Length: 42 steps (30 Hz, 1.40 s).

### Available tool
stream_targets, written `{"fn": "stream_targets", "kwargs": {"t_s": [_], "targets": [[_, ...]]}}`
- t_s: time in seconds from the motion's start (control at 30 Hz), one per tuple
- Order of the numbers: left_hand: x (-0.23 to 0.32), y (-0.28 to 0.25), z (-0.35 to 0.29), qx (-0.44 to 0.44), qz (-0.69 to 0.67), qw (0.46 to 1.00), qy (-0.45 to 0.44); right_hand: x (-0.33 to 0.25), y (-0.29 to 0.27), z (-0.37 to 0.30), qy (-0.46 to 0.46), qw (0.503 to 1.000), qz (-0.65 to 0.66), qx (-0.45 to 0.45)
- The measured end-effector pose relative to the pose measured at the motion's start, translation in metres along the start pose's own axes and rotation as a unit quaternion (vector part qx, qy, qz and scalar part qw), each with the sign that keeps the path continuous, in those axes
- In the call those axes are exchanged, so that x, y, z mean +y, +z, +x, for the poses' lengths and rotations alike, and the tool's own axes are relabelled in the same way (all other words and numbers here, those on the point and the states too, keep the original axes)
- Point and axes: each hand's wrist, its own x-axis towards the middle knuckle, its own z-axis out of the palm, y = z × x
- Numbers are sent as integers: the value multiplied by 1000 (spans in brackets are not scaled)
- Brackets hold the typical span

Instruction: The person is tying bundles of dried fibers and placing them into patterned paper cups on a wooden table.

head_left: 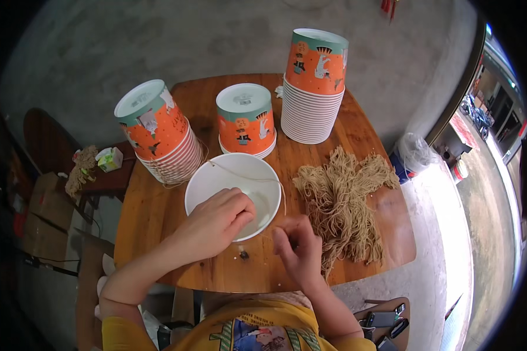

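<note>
1. Because the wooden table [383,225] carries everything close together, a wide elbow swing could knock one thing into another.
2. The tall stack [312,114] of upturned orange-and-green paper tubs stands at the back right; being narrow for its height, it would probably topple if bumped.
3. The left stack [158,137], also upside down, has thin cord about its lower right side. A pull on that cord, if it catches, could drag the tubs.
4. The bundle of tan twine [348,207] lies loose beside the right hand; tugging one length carelessly might knot the rest.
5. The short stack [245,126] sits between the other two, just behind the white tub, so pushing that tub backward could shove it.
6. The white tub [267,169] is at the middle of the table, mouth up, before the person. Being light paper, it may slide or dent under uneven pressure.
7. The left hand [222,219] is over the tub's near side, fingers curled inward; I cannot tell whether they grip anything.
8. The right hand [298,248] hovers between tub and bundle, thumb and forefinger bent close together; whether they pinch the strand is unclear.
9. The single strand [231,172] crosses the tub's mouth; slack could let it slip off the rim.
</note>
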Motion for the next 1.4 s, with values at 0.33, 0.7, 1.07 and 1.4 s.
{"fn": "stream_targets", "kwargs": {"t_s": [0.33,0.7,1.07,1.4], "targets": [[-11,10,2,-36,-311,947,-70,-8,7,26,123,979,124,-110],[-22,9,20,-162,-487,830,-218,-20,-23,37,174,953,200,-146],[-7,15,22,-133,-459,856,-198,-40,-33,86,-168,958,-44,-228],[-4,11,25,-154,-447,853,-222,-1,-43,65,-155,981,-36,-111]]}}
